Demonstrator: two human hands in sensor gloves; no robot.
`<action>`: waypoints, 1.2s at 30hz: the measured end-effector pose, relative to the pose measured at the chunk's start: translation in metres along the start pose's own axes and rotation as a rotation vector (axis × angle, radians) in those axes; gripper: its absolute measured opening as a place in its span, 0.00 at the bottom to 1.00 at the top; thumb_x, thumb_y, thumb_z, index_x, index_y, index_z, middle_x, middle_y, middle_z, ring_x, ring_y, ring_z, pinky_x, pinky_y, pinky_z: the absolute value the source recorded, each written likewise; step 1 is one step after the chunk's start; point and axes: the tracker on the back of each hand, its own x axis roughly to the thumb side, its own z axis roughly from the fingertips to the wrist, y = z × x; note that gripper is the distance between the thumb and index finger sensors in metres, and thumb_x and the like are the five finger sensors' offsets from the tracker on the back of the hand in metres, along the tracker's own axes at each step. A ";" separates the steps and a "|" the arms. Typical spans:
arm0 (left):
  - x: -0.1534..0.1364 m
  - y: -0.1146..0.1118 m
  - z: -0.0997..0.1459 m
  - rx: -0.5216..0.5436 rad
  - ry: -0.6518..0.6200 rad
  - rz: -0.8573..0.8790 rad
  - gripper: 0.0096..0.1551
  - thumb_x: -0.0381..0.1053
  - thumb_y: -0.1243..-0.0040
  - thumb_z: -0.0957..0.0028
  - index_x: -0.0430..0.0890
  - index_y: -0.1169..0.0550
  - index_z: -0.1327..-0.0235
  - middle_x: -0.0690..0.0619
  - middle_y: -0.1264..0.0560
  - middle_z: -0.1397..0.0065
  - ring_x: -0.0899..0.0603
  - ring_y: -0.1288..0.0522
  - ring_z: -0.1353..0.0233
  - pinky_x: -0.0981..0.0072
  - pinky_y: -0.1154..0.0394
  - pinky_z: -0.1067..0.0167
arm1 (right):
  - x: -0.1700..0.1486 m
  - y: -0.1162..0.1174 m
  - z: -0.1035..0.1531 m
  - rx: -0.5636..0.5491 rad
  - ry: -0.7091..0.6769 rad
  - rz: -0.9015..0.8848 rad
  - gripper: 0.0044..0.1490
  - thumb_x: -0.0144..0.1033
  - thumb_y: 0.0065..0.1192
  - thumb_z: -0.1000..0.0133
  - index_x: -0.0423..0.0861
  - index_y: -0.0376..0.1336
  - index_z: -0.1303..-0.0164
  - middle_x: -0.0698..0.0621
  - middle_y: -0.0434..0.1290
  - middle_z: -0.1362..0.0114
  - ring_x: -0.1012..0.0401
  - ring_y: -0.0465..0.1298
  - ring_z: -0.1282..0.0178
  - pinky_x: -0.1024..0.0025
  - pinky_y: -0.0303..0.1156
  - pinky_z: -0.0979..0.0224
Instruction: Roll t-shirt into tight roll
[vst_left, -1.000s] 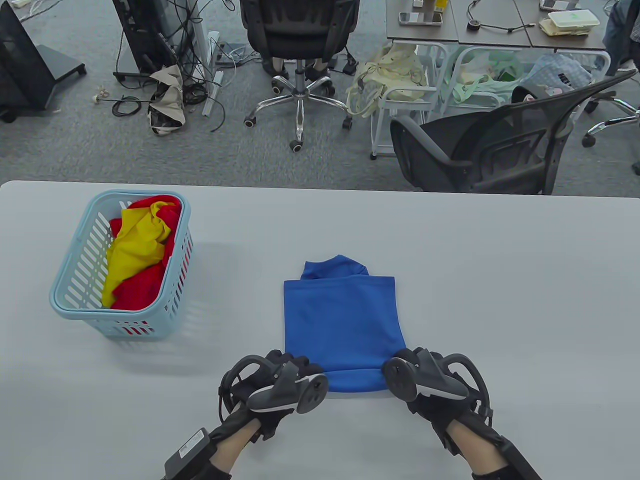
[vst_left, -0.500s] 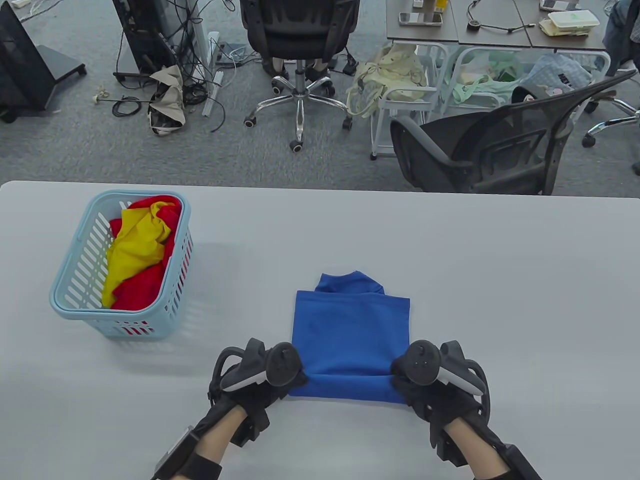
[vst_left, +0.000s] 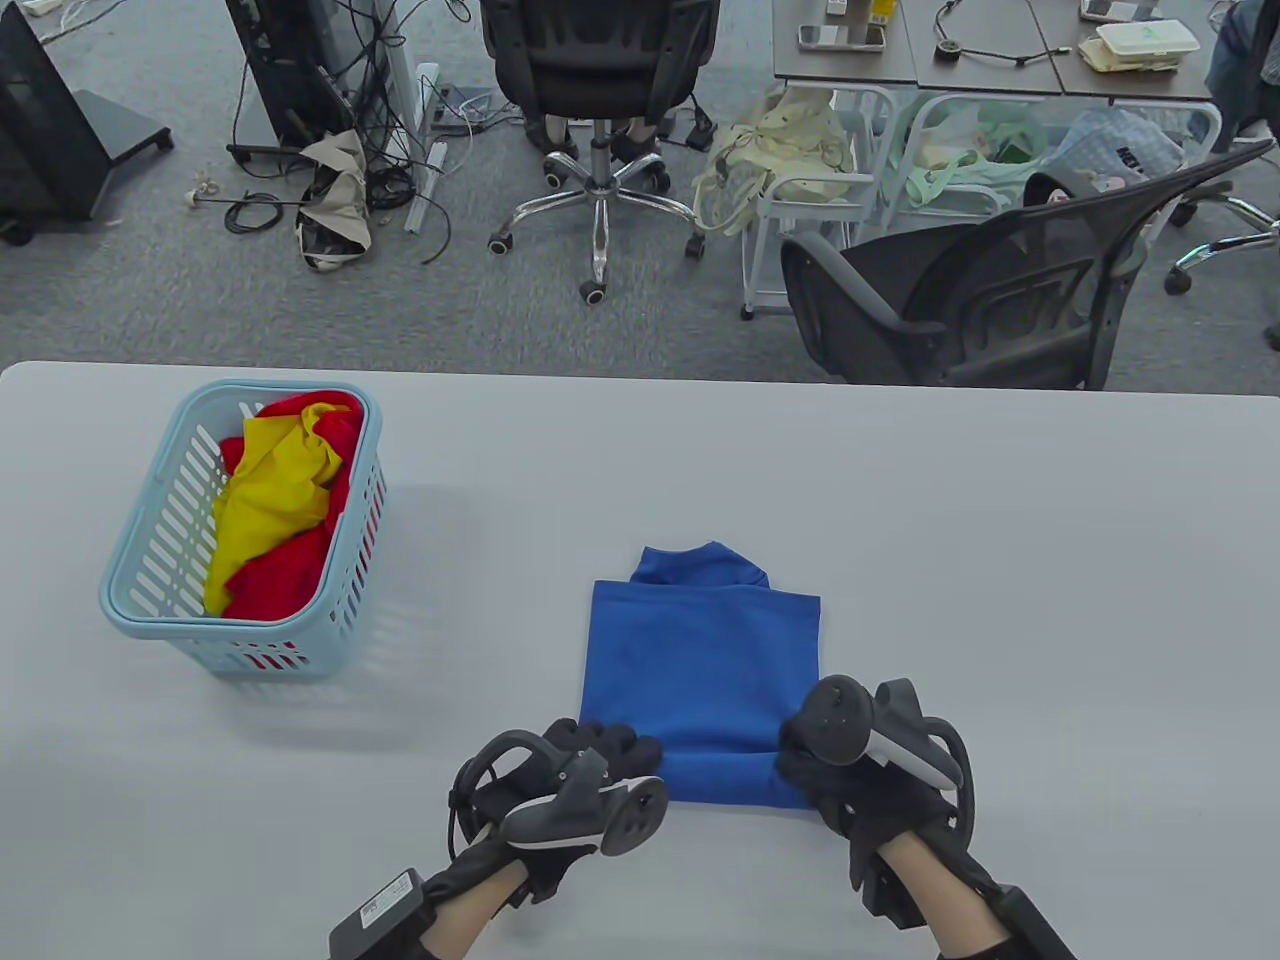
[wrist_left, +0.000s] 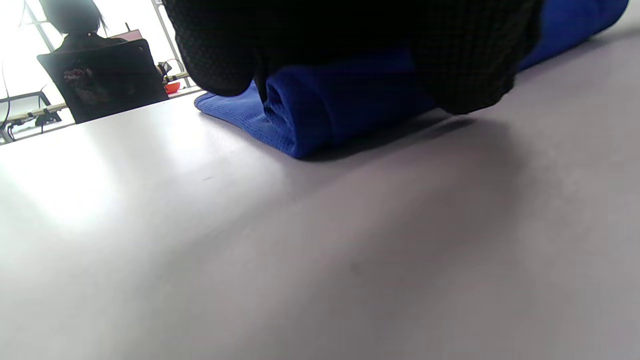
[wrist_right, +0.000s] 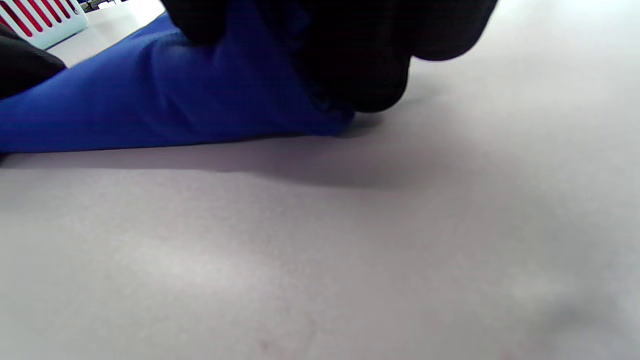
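Observation:
A blue t-shirt (vst_left: 700, 660) lies folded into a narrow strip on the grey table (vst_left: 1000, 560), collar end far from me. Its near end is wound into a short roll (vst_left: 725, 778). My left hand (vst_left: 605, 745) holds the roll's left end, with its fingers curled over the top. My right hand (vst_left: 805, 765) grips the roll's right end. In the left wrist view the gloved fingers (wrist_left: 465, 60) press on the roll (wrist_left: 320, 110), whose layered end shows. In the right wrist view the fingers (wrist_right: 360, 75) clamp the roll's end (wrist_right: 150, 100) against the table.
A light blue basket (vst_left: 140, 600) holding red and yellow clothes stands at the table's left; its wall shows in the right wrist view (wrist_right: 40, 20). Office chairs (vst_left: 1000, 290) stand beyond the far edge.
The shirt slid towards me and to the right as the roll grew. Since half a second ago my left hand has turned and drawn back on the roll's left end; the right hand stayed.

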 end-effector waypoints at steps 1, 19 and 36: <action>0.001 0.003 -0.002 0.001 -0.017 -0.013 0.38 0.62 0.41 0.46 0.56 0.34 0.21 0.54 0.28 0.21 0.46 0.24 0.26 0.49 0.26 0.26 | -0.002 -0.002 0.002 -0.010 0.005 -0.011 0.29 0.47 0.55 0.31 0.46 0.58 0.23 0.49 0.72 0.32 0.53 0.78 0.39 0.47 0.67 0.28; -0.019 0.001 -0.011 0.013 0.006 0.192 0.30 0.56 0.42 0.43 0.57 0.30 0.25 0.57 0.24 0.25 0.48 0.22 0.28 0.50 0.25 0.27 | 0.036 0.017 0.009 -0.026 -0.163 0.390 0.39 0.44 0.66 0.37 0.53 0.51 0.19 0.50 0.56 0.16 0.51 0.63 0.22 0.41 0.55 0.20; -0.061 -0.012 -0.015 -0.045 0.166 0.413 0.26 0.62 0.57 0.38 0.58 0.23 0.32 0.56 0.19 0.37 0.47 0.21 0.36 0.46 0.27 0.29 | 0.017 0.009 0.001 -0.014 -0.051 0.128 0.36 0.42 0.44 0.30 0.43 0.44 0.14 0.42 0.56 0.19 0.58 0.73 0.34 0.54 0.68 0.30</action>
